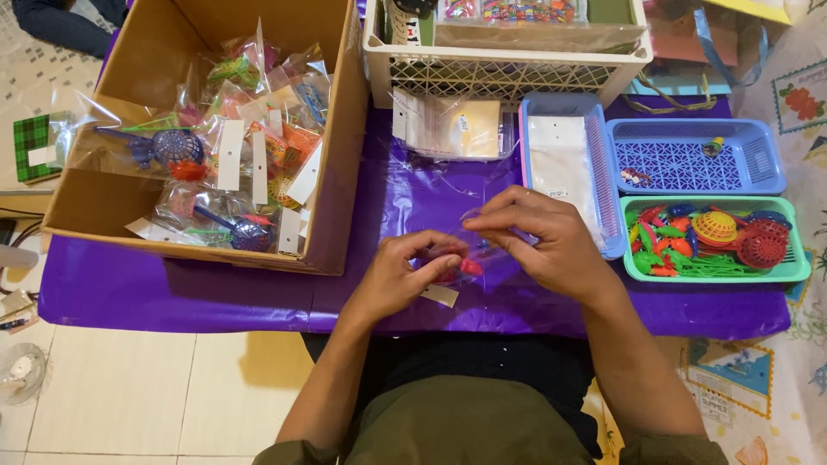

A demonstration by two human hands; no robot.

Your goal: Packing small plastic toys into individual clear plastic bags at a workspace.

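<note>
Your forearms come up from the bottom edge over your dark lap; your left hand [403,274] and right hand [544,244] meet over the purple sheet [129,288] that covers the low table. Both hands are closed in a pinch on one small clear plastic bag [469,250] — the left hand grips its lower part, where red toy pieces [461,267] show through the film and a white card tab [440,295] sticks out below your fingers; the right hand holds the upper edge between thumb and curled fingers. That bag sits just above the sheet, near the table's front edge and about midway across it.

To your left stands an open cardboard box [129,56], piled with filled clear packets of coloured toys; ahead of your hands lies a stack of empty bags [452,125], with a white lattice basket [508,73] behind it. To your right sit three trays — a pale blue tray [594,155] holding flat bags, a blue tray [767,159] almost bare, and a green tray [797,267] full of small plastic toys.
</note>
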